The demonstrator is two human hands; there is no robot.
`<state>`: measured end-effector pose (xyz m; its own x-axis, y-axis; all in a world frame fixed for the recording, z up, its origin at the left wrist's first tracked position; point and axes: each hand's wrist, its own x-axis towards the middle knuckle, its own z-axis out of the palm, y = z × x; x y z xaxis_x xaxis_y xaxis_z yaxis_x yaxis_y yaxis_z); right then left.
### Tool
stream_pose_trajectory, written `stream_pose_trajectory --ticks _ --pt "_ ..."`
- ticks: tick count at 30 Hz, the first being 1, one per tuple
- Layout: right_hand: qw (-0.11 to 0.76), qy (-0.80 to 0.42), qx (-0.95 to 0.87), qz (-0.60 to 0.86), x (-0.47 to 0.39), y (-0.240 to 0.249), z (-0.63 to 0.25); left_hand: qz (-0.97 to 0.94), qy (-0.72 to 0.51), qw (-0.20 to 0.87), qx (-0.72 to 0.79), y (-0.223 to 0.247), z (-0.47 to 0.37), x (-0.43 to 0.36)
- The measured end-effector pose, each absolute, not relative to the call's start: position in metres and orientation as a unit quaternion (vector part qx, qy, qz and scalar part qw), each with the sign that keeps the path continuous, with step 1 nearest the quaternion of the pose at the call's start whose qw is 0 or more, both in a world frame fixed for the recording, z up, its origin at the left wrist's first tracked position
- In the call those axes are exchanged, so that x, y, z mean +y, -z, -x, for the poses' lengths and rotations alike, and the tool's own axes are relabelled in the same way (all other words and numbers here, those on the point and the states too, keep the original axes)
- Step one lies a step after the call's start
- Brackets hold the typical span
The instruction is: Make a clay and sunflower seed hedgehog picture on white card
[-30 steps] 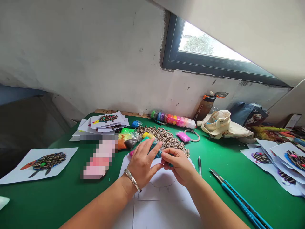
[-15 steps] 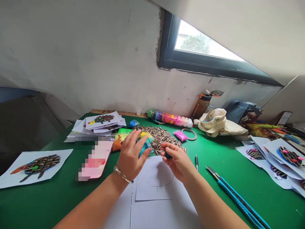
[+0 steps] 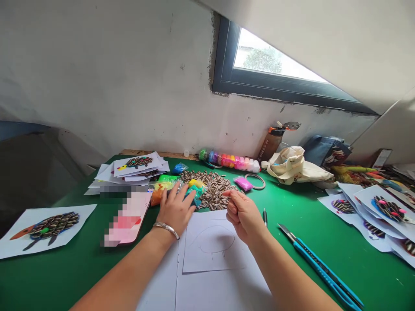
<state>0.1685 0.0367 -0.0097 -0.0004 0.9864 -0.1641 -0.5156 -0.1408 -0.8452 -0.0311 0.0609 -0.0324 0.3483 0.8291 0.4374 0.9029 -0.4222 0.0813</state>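
Observation:
My left hand (image 3: 175, 209) lies palm down with fingers spread over the bags of modelling clay, touching or just above them. Near its fingertips are an orange clay bag (image 3: 157, 198), a yellow one (image 3: 195, 183) and a teal one (image 3: 194, 195). My right hand (image 3: 242, 215) is closed above the right edge of a paper sheet (image 3: 197, 261), on which a pencilled oval with two short legs (image 3: 217, 239) is drawn. The dark blue clay lump seen in it earlier is hidden by the curled fingers. Striped sunflower seeds (image 3: 212, 190) are heaped behind the sheet.
A blue utility knife (image 3: 319, 263), blade out, and a pen (image 3: 265, 217) lie to the right. Seed pictures on paper (image 3: 53, 226) sit at both sides. A phone (image 3: 129, 220), a pink clay bag (image 3: 243, 183), a tape roll (image 3: 257, 181), a bottle (image 3: 270, 144) and a cloth bag (image 3: 292, 166) surround the work area.
My left hand has dropped from beside the right hand down and left onto the clay bags. My right hand's fingers have curled in, covering the dark blue clay lump.

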Motion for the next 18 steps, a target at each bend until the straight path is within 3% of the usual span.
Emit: stream_pose_trajectory --ticks 5,8,10,13,16,18 --pt "0.568 -0.64 -0.299 0.422 0.037 0.012 -0.169 0.776 0.32 0.096 -0.535 0.025 0.04 0.066" --pt "0.572 -0.622 -0.305 0.439 0.037 0.012 -0.166 0.764 0.426 0.004 -0.484 0.014 0.031 0.055" --pt "0.605 -0.582 -0.315 0.443 0.035 0.011 -0.162 0.736 0.482 -0.121 -0.46 0.005 0.019 0.043" --pt "0.645 -0.468 -0.426 0.427 0.025 0.007 -0.148 0.602 0.512 -0.415 -0.45 -0.006 -0.002 0.026" --pt "0.598 -0.351 -0.586 0.42 0.004 0.004 -0.129 0.373 0.496 -0.687 -0.377 -0.019 -0.02 0.013" --pt "0.53 -0.296 -0.673 0.423 -0.012 0.002 -0.118 0.28 0.474 -0.76 -0.347 -0.027 -0.03 0.007"
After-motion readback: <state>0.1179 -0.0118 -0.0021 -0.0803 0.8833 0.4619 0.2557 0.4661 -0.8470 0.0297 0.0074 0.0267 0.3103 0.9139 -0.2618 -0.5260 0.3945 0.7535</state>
